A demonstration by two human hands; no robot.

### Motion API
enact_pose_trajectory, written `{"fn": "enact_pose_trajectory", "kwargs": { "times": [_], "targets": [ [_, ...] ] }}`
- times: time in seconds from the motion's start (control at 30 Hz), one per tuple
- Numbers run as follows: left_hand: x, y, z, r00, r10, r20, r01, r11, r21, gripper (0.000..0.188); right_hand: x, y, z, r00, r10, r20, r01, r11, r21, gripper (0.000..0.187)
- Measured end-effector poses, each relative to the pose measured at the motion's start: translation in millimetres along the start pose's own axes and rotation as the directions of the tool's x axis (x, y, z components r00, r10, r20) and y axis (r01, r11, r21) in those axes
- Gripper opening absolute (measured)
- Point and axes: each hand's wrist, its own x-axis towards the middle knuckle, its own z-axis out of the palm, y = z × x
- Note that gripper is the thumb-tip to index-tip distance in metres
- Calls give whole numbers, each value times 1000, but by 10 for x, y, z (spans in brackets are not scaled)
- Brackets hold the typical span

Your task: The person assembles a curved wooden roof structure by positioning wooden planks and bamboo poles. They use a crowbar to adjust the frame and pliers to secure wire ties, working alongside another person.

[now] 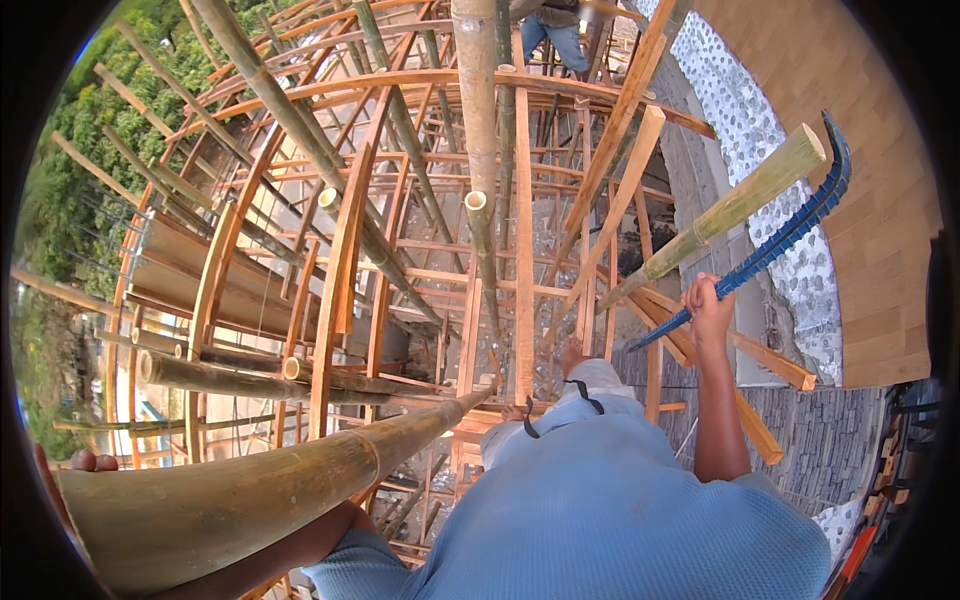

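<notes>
A blue ribbed crowbar (775,240) with a hooked upper end is in my right hand (708,308), its fingers wrapped round the lower part of the shaft. Its thin straight tip points down and left, near my leg. On the left, a thick bamboo pole (270,490) slants from the near left edge toward my feet. My left arm passes beneath it, and fingertips of my left hand (88,461) show over its far side, curled round it; the rest of that hand is mostly hidden. My feet (572,355) are on the wooden framework.
Below and ahead spreads a scaffold of orange-brown timbers (524,250) and bamboo poles, with gaps down to the ground. Another bamboo pole (720,215) juts up beside the crowbar. A grey stone-clad wall (810,450) stands right. Another person (555,40) is at the top.
</notes>
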Motion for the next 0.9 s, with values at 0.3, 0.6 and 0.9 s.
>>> {"fn": "enact_pose_trajectory", "kwargs": {
  "times": [0.3, 0.6, 0.9],
  "targets": [
    [-248, -57, 114, 997, -75, -32, 76, 996, 43, 53, 870, -35, 703, 995, -27, 94, 25, 999, 21, 31],
    [-425, 455, 742, 979, -163, -126, 191, 945, 264, 50, 2487, 269, 1508, 948, 13, 319, -46, 994, 94, 28],
    [-384, 1002, 1752, 961, -202, -187, 263, 874, 408, 46, 3366, 1127, 1266, 881, -26, 472, -73, 979, 190, 40]
  ]
}}
